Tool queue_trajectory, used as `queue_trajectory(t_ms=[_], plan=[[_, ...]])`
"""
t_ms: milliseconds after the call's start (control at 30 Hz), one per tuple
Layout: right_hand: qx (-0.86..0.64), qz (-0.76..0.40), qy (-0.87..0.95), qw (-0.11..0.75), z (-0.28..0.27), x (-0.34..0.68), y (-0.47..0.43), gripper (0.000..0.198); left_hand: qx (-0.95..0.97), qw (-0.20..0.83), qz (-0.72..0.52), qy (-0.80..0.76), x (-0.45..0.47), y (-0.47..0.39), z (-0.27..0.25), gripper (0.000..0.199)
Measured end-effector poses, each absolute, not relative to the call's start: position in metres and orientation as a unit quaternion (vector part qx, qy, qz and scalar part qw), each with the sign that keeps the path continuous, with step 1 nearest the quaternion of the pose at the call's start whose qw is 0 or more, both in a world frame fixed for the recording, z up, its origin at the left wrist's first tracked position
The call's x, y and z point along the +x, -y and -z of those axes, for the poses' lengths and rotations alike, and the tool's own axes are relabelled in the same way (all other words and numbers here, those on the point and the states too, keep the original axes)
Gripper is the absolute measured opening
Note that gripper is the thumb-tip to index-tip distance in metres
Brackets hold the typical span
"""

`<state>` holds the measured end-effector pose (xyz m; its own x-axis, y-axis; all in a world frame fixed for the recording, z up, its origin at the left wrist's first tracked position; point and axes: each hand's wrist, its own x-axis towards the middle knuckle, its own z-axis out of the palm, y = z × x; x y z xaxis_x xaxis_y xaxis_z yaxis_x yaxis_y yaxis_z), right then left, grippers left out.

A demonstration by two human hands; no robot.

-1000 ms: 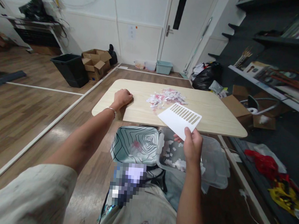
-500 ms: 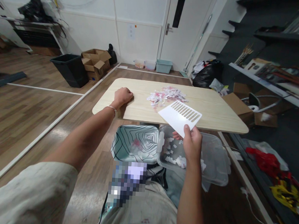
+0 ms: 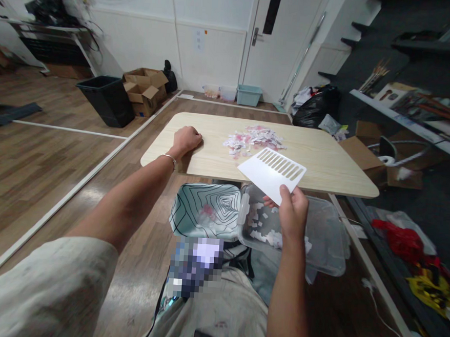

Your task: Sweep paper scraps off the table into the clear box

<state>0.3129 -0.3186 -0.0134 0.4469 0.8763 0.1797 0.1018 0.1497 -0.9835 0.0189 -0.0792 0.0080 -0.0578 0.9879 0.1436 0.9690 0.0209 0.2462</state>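
My right hand grips the lower corner of a flat white plastic card with a row of long slots, thumb on top. The card is tilted above the near edge of the light wooden table. Just beyond it lies a loose pile of small white and pink paper pieces. My left hand rests on the table's left part, fingers curled in; whether anything is inside them is hidden.
Below the table's near edge stand a patterned fabric-like bin with pink and white bits, and a clear plastic box with white paper pieces. A black trash bin and cardboard boxes are at left, a shelf at right.
The view has shifted slightly. Both hands keep nearly the same place relative to the table, and the slotted card stays in my right hand.
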Motion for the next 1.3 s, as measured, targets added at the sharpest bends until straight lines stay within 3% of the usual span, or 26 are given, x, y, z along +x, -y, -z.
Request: queue_trajectory(t_ms=[567, 867, 1067, 1200, 1300], plan=[[-0.569, -0.324, 0.419, 0.629, 0.014, 0.311, 0.317, 0.047, 0.691, 0.027, -0.143, -0.708, 0.017, 0.076, -0.006, 0.041], [-0.578, -0.251, 0.384, 0.675, 0.016, 0.315, 0.314, 0.048, 0.694, 0.034, -0.144, -0.705, 0.016, 0.078, -0.006, 0.046], [-0.571, -0.281, 0.396, 0.662, 0.013, 0.314, 0.316, 0.044, 0.7, 0.066, -0.194, -0.685, 0.016, 0.082, -0.013, 0.033], [-0.578, -0.278, 0.4, 0.655, 0.011, 0.315, 0.319, 0.043, 0.721, 0.172, -0.289, -0.605, 0.011, 0.116, -0.022, 0.051], [-0.582, -0.272, 0.411, 0.647, 0.009, 0.317, 0.323, 0.041, 0.792, 0.195, -0.289, -0.501, 0.001, 0.17, -0.026, 0.059]])
